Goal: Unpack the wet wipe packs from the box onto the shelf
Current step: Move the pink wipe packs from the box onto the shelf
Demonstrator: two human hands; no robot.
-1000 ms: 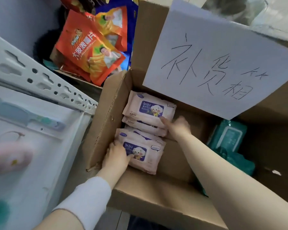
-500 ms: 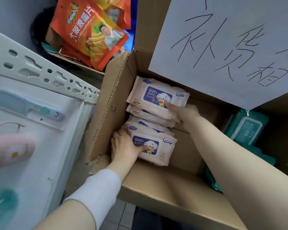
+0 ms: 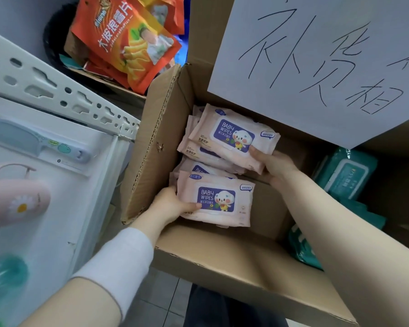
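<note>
Two pale pink packs marked BABY WIPES, each with a purple panel and a cartoon animal, sit face up in the open cardboard box (image 3: 151, 142). The near pack (image 3: 216, 200) is held at its left edge by the left grip (image 3: 172, 206). The far pack (image 3: 232, 138), tilted, is held at its lower right corner by the right grip (image 3: 276, 166). More pink packs (image 3: 198, 167) lie stacked beneath both. Teal packs (image 3: 347, 173) lie right of the right grip. The white perforated shelf (image 3: 57, 95) stands left of the left grip.

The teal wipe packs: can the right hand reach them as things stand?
Probably not yet: the right hand grips a pink baby wipes pack, so it is not free. The teal packs themselves lie uncovered just beside it.
</note>
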